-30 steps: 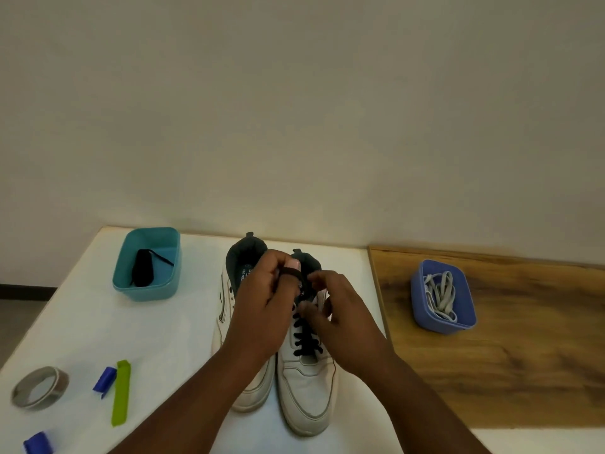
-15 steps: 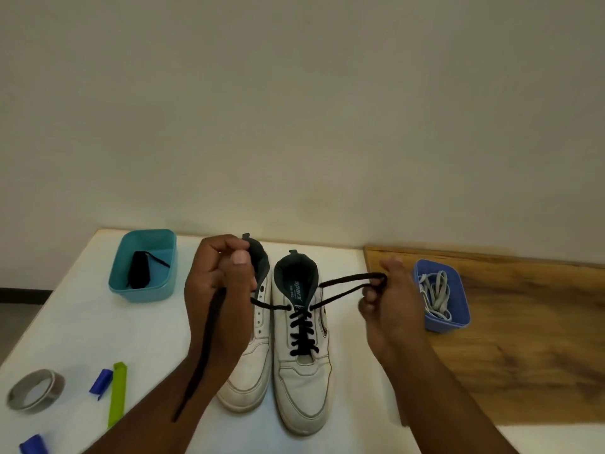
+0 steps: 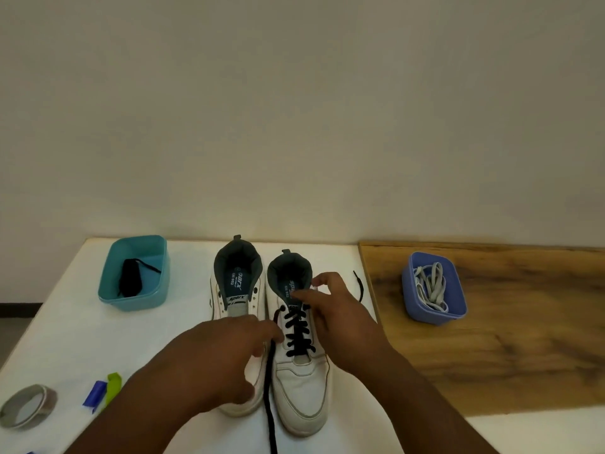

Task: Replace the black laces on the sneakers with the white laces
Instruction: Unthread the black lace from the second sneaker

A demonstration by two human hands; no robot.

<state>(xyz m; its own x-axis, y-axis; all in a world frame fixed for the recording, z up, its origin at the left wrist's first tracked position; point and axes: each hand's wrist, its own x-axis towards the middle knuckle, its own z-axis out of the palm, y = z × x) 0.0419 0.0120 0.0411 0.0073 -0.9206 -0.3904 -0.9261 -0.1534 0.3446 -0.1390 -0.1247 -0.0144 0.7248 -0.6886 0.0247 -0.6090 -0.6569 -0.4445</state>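
Head view: two white sneakers stand side by side on the white counter, toes toward the person. The left sneaker already has bare eyelets. The right sneaker keeps its black lace crossed through the lower rows, with one loose end trailing down between the shoes and another lying on the counter to the right. The left hand reaches across the left sneaker, fingers extended toward the lace crossings; whether the fingertips already pinch the lace cannot be told. The right hand hovers at the tongue with fingers loosely curled, and any hold there is equally unclear. A removed black lace sits bundled in the teal bin; the white laces wait in the blue bin on the wooden part.

The lace is likely light, limp and flat, offering no stiffness, so it should be pinched at a crossing and drawn out row by row, while the other hand steadies the shoe.
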